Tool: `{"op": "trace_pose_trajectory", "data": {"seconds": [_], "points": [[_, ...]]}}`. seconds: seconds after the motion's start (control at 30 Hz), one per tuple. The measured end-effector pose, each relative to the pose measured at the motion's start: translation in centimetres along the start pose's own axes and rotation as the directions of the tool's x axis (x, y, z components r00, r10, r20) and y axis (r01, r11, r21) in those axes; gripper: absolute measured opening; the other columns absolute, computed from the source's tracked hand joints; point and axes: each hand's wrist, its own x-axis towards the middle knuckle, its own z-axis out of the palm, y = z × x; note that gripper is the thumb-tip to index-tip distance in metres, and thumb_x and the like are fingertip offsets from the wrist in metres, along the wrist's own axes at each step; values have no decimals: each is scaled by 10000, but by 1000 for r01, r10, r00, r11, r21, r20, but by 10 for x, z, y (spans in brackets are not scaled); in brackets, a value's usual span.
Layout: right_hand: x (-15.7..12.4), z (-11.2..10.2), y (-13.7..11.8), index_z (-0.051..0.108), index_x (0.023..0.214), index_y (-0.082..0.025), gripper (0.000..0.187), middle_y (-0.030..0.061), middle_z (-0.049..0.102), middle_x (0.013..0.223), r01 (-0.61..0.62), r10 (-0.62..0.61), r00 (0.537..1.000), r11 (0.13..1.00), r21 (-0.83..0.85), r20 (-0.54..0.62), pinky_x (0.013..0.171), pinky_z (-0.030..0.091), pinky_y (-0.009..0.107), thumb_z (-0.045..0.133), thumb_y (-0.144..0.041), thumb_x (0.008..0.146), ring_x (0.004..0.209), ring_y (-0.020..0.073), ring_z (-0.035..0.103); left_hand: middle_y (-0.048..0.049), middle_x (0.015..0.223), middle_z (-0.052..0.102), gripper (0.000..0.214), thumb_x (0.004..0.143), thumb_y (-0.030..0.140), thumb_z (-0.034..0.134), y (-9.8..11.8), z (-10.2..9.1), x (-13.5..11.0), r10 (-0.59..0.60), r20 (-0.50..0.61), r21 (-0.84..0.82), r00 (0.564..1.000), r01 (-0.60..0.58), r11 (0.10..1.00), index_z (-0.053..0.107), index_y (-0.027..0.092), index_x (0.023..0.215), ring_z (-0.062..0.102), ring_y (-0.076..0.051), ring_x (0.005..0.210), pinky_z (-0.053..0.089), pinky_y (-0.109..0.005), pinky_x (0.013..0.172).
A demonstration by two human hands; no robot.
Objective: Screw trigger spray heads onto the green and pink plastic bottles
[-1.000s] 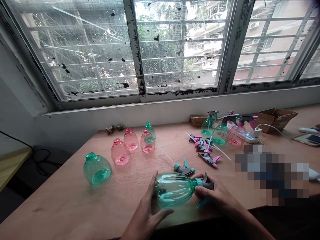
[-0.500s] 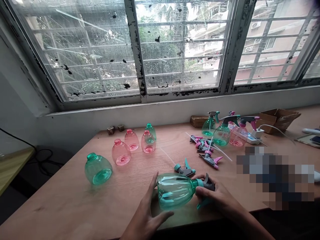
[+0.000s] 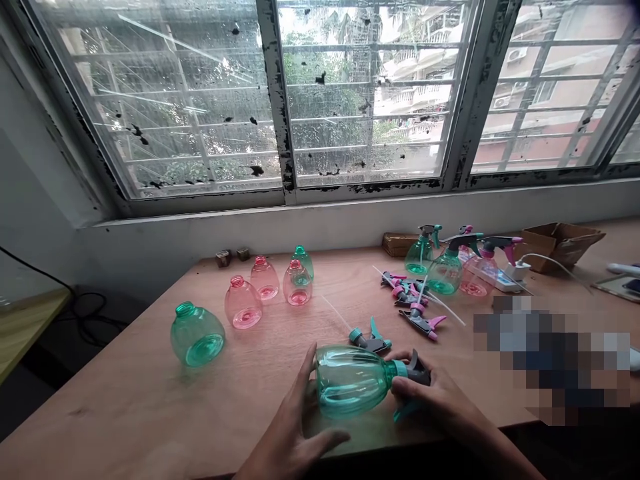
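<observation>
A green transparent spray bottle (image 3: 353, 381) lies sideways in the air above the table's front edge, its base to the left. My right hand (image 3: 425, 390) is closed round its neck, where the teal collar meets the grey trigger head. Beside the base, my left hand (image 3: 305, 427) is spread, thumb below and apart from the bottle; whether its fingers touch the base I cannot tell. Just behind the bottle lies a loose grey and teal spray head (image 3: 371, 341) with its straw. Several pink and grey spray heads (image 3: 421, 323) lie in a pile farther right.
Toward the left stand a green bottle without a head (image 3: 197, 337), several pink bottles (image 3: 243, 305) and another green bottle (image 3: 307, 257). Bottles with heads (image 3: 445, 273), a power strip (image 3: 507, 281) and an open cardboard box (image 3: 560, 247) stand at the back right.
The view has shifted very slightly. My hands and the spray bottle keep nearly the same pose.
</observation>
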Motion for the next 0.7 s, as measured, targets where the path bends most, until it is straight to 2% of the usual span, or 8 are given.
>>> {"op": "trace_pose_trajectory", "data": {"seconds": [0.1,0.17,0.27,0.37,0.47,0.57,0.7], "points": [[0,-2,0,662,1029,-171,433,-23,631,673,15,-13,999,998,-56,31,561,442,245,826,-450,741,608,151,571,-59,1611,338,1226,705,242,874,0,0,-1,-34,-82,31,996,37,999,25,304,1587,242,-332,1500,243,-457,1233],[0,-2,0,664,1032,-172,428,-18,636,677,20,-17,999,997,-79,45,564,447,251,819,-452,748,614,157,576,-82,1618,319,1108,756,316,838,-1,-2,-1,-48,-105,52,993,54,997,110,259,1590,219,-351,1504,224,-484,1234],[0,-1,-1,662,1026,-170,433,-15,646,651,15,-13,1000,997,-75,25,555,450,255,808,-472,752,593,159,580,-95,1587,380,978,794,339,806,0,-3,1,-47,-85,76,995,53,996,223,250,1574,300,-363,1473,291,-485,1210],[-1,1,-2,658,1014,-171,456,-19,645,613,-4,4,1000,999,-43,-17,548,461,263,809,-499,736,563,165,589,-72,1525,479,1001,807,273,787,2,0,2,-16,-62,-3,998,15,1000,153,317,1580,434,-330,1408,376,-456,1169],[-3,3,-3,664,984,-177,457,-19,642,629,-14,13,1000,999,-48,-23,551,481,271,818,-513,716,569,172,596,-53,1537,466,1088,766,218,816,4,3,1,-7,-68,-35,998,5,999,105,346,1580,395,-319,1434,318,-464,1199],[-4,2,-4,677,982,-181,448,-19,643,653,-10,11,1000,996,-90,2,571,488,274,825,-505,710,597,177,604,-69,1544,452,1182,694,236,877,4,3,0,-33,-84,-52,996,28,998,103,320,1583,312,-343,1471,282,-491,1210],[-2,0,-2,669,1030,-177,459,-20,642,655,-11,14,999,995,-98,31,576,475,270,811,-499,736,607,177,604,-113,1485,512,1024,726,271,859,5,2,0,-65,-81,-100,995,56,993,258,265,1555,389,-360,1427,358,-481,1172]]}}
